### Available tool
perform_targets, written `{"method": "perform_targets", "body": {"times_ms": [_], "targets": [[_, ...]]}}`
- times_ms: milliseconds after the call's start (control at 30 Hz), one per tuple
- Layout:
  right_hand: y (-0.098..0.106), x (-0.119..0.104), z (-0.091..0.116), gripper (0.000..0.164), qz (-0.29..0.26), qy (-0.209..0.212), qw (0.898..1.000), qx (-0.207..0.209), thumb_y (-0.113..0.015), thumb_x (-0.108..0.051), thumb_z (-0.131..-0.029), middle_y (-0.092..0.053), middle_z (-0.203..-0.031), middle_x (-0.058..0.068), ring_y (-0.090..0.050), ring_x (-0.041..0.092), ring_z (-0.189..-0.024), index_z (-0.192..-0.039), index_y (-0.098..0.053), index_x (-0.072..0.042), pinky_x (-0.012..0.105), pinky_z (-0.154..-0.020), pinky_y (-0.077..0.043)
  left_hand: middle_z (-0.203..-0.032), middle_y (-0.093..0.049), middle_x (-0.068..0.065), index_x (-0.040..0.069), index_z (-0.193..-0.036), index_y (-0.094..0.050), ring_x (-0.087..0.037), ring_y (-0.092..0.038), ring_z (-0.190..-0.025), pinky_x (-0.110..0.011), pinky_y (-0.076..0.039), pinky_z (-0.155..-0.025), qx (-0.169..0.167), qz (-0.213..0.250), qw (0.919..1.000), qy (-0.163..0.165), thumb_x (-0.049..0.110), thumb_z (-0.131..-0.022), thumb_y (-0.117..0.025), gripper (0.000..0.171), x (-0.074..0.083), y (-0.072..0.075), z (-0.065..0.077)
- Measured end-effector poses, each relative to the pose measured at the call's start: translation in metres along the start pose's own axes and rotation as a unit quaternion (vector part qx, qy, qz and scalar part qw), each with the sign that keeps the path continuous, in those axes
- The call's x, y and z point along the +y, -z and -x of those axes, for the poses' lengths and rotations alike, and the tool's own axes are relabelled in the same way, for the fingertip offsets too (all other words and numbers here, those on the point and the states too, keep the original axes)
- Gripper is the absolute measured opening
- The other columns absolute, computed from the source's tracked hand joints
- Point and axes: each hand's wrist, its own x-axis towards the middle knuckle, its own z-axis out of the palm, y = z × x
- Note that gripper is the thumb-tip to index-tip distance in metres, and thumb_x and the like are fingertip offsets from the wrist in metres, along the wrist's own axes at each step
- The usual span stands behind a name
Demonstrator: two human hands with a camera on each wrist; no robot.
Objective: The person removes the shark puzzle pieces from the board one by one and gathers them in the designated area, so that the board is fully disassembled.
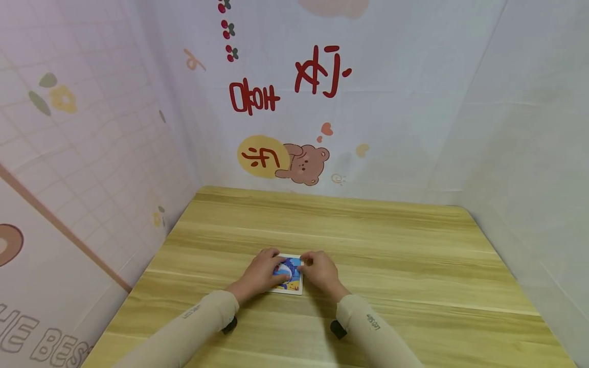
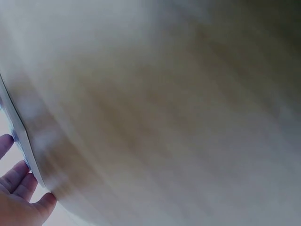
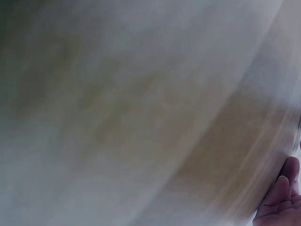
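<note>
A flat square picture board (image 1: 294, 287) with a white border and a blue and yellow print lies on the table. My left hand (image 1: 261, 271) rests over its left side, with thumb and forefinger spread across the print. In the left wrist view, the fingers of that hand (image 2: 22, 195) lie along the edge of the board (image 2: 21, 129). My right hand (image 1: 320, 269) is at the board's upper right corner, bent fingers and thumb right at the edge. Only part of the right hand (image 3: 282, 197) shows in the right wrist view, and I cannot tell whether it pinches anything.
The light wood table (image 1: 414, 266) reaches to a white printed cloth wall (image 1: 391, 117) at the back, with more cloth along both sides. Dark wrist-worn devices (image 1: 338, 329) show under the cream sleeves (image 1: 377, 332).
</note>
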Motion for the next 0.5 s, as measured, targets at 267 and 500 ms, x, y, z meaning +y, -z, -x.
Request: {"method": "perform_targets", "body": {"times_ms": [267,500], "targets": [[0.0010,-0.0060,0.0030,0.026,0.009,-0.003,1.000,-0.001,-0.080,-0.017,-0.084,-0.058,-0.078,-0.003,-0.050,0.016,-0.073,-0.108,-0.077,-0.009,0.029,-0.060,-0.040,-0.131,-0.054,-0.021,0.000,-0.126,-0.065,-0.039,-0.048,-0.124,-0.052,-0.041,-0.103,-0.006,0.009,0.9999,0.006,0.035,-0.088,-0.076,0.053,-0.0008,-0.0013,0.0003],[0.0005,-0.0068,0.0030,0.025,0.006,-0.011,1.000,-0.018,-0.077,-0.016,-0.085,-0.067,-0.088,0.000,-0.056,0.015,-0.078,-0.109,-0.077,-0.010,0.033,-0.066,-0.047,-0.132,-0.054,-0.020,0.001,-0.127,-0.065,-0.039,-0.047,-0.126,-0.051,-0.041,-0.104,-0.009,0.008,0.9998,0.014,0.035,-0.088,-0.076,0.053,-0.0012,-0.0028,0.0007]]}}
